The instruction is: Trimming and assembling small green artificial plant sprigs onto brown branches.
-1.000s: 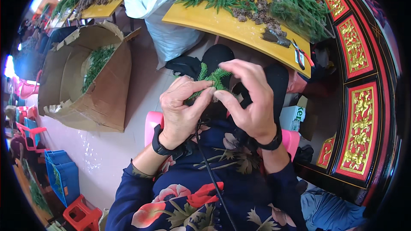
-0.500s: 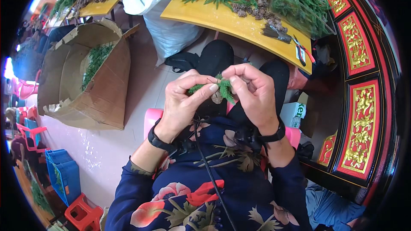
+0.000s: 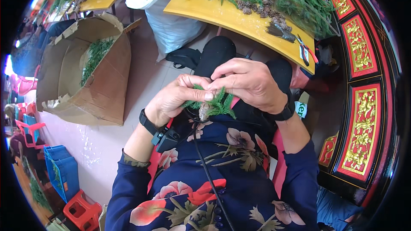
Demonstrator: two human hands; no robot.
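Sprig [image 3: 221, 104] pinched in left hand [image 3: 168, 98]; right hand [image 3: 256, 86] curled close beside, hold unclear.

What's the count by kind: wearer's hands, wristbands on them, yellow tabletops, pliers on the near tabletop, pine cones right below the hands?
Hands: 2 (left hand, right hand)
Black wristbands: 2 (left, right)
Yellow tabletops: 2 (near, far left)
Pliers: 1
Pine cone: 1
Total: 8
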